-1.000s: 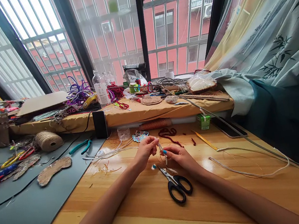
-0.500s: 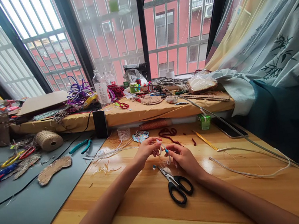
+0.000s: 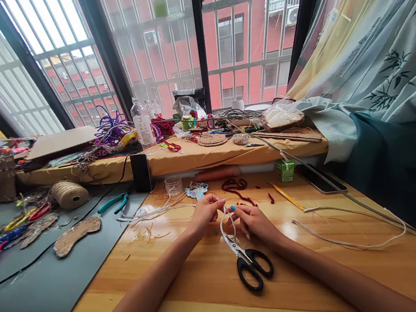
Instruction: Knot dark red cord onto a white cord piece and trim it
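Left hand (image 3: 206,213): its fingertips are pinching a thin white cord (image 3: 222,228) at the upper end, above the glossy brown wooden table (image 3: 182,295).
Right hand (image 3: 256,223): it is curving half-open just right of the cord; whether its fingertips are gripping it cannot be told.
White cord: it is hanging in a narrow loop between the two hands, its lower part overlapping the blades below; contact there is unclear.
Scissors: a pair of steel scissors with black looped handles (image 3: 241,253) is lying nearer than the hands, blades pointing far and left.
Far side: a dark red, soft-looking curled cord (image 3: 235,186) is lying beyond the hands.
Right side: a long, flat yellow strip (image 3: 286,197) is lying left of a flat black phone (image 3: 323,178), with a small green box (image 3: 285,170) standing farther off.
Left side: teal-handled pliers (image 3: 113,204) are resting near a tan twine spool (image 3: 70,195).
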Motion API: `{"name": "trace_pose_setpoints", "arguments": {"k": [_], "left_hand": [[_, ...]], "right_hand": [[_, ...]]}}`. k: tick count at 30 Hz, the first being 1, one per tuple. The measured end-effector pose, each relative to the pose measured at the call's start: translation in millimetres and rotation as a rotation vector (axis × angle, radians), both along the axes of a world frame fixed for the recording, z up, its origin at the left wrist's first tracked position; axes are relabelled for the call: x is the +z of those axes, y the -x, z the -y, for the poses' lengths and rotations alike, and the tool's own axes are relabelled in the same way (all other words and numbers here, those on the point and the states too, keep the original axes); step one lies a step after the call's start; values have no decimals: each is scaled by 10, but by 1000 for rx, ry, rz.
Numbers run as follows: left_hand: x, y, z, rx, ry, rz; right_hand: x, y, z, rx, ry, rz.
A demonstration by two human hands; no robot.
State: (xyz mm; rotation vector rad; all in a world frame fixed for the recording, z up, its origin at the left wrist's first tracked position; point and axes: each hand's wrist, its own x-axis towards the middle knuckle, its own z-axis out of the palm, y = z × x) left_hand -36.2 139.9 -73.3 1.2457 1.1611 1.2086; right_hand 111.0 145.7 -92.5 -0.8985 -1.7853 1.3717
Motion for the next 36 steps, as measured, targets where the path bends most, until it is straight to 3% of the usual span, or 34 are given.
{"name": "trace_pose_setpoints", "arguments": {"k": [12, 20, 25, 36], "left_hand": [[-13, -51, 33, 6, -48, -42], [-37, -25, 6, -85, 55, -96], [-60, -26, 4, -58, 32, -123], [-33, -2, -15, -4, 112, 75]], "right_hand": [[34, 2, 28, -12, 36, 49], [29, 8, 15, -19, 51, 37], [45, 12, 42, -31, 29, 60], [79, -1, 58, -85, -40, 73]]}}
